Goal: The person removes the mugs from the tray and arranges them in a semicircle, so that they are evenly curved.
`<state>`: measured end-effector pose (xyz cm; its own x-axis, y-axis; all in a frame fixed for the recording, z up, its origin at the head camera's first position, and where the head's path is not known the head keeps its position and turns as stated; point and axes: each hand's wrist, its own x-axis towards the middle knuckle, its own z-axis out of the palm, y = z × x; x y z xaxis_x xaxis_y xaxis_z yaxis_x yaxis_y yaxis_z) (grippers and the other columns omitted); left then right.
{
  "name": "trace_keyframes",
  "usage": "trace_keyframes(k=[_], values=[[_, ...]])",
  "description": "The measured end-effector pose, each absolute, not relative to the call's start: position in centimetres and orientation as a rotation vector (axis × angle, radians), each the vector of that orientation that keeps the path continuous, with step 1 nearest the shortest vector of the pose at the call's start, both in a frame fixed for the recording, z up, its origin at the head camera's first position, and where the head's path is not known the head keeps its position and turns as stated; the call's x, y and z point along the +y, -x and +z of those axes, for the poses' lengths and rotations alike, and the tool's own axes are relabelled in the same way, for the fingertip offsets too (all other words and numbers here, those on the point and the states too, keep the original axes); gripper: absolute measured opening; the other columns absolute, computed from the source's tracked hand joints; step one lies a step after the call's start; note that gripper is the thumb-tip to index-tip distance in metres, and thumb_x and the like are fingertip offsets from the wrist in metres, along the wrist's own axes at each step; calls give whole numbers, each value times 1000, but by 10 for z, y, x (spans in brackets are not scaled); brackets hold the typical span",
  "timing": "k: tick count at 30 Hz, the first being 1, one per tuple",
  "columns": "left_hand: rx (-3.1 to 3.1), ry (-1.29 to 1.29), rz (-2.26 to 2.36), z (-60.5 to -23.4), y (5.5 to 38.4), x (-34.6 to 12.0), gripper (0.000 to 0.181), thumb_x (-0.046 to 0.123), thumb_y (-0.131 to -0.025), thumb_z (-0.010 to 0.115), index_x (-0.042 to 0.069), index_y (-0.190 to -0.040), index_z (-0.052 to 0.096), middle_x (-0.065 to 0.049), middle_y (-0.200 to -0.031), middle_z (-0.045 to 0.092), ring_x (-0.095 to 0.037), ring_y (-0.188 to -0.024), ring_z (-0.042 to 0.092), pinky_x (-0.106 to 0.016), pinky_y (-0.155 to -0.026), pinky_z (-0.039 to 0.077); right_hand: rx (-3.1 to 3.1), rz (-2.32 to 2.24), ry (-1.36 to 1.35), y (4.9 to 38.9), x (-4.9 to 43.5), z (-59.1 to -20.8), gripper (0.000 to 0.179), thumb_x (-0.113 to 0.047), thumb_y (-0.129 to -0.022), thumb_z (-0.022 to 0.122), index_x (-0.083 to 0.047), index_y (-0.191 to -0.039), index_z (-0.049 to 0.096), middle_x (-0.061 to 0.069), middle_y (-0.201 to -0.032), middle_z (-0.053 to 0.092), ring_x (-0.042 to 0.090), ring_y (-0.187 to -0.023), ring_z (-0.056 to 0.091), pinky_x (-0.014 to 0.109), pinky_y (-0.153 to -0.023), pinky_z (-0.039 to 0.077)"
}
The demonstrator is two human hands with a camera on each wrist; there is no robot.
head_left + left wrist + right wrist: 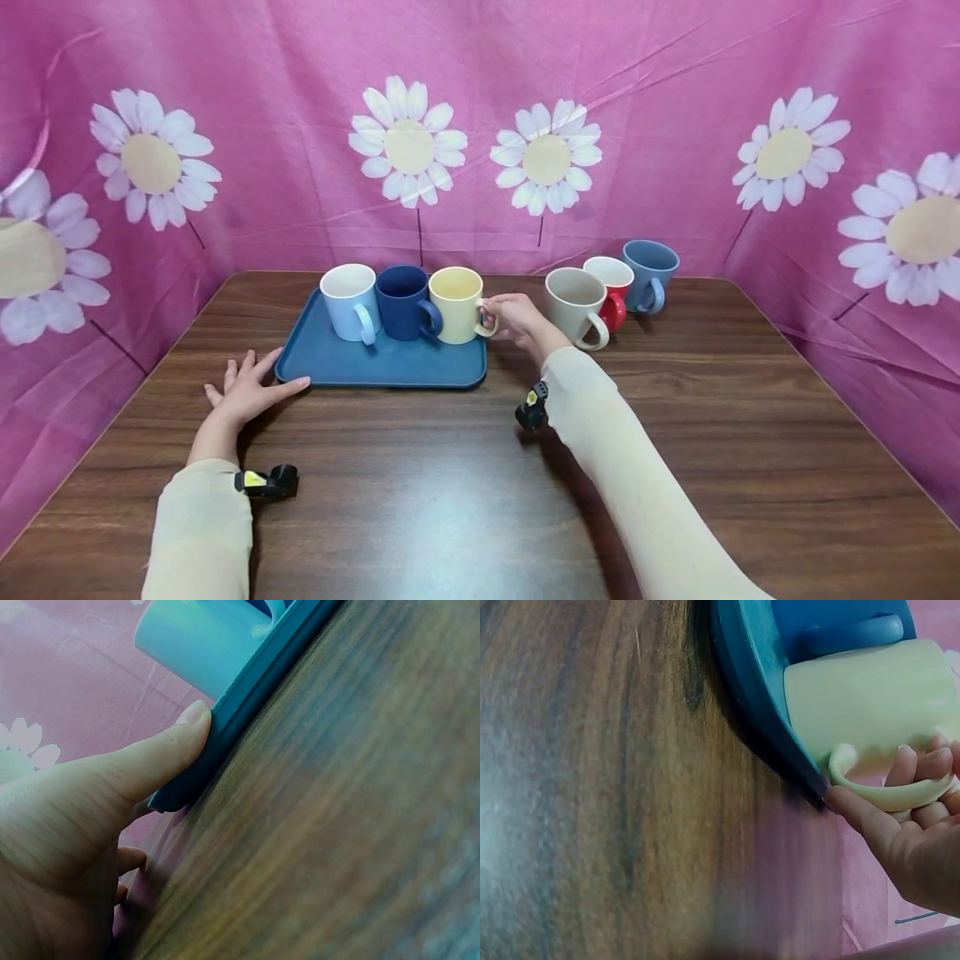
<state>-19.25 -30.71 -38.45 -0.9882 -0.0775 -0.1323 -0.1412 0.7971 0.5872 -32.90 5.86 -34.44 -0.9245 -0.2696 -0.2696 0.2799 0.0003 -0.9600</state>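
Note:
A pale yellow mug (456,307) stands upright at the right end of the blue tray (375,367). My right hand (517,317) holds it by the handle, with fingers through the loop (892,796) in the right wrist view. Left of it on the tray are a dark blue mug (401,304) and a light blue mug (348,304). At the tray's front left corner, my left hand (249,392) has its fingers spread. Its thumb (169,750) touches the tray's rim in the left wrist view; the other fingertips are partly hidden there.
To the right of the tray stand a grey-beige mug (573,300), a red mug with a white inside (613,287) and a grey-blue mug (649,275), close together. The wooden table (390,483) ends at a pink flowered cloth (300,167) behind.

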Motion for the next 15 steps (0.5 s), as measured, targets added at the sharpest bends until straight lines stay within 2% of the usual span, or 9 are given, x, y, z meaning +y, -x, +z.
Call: trace_keyframes(k=[15], values=[[2877,179,954,-386,193,-309,91,58,-74,53,7,-138,12,-33,-134,-8,-49,-116,-20,-67,-74,-20,1813,-2114,-78,323,60,-341,9,-3,-87,47,-1,-80,53,3,-61,50,12,-52,47,43,-74,41]])
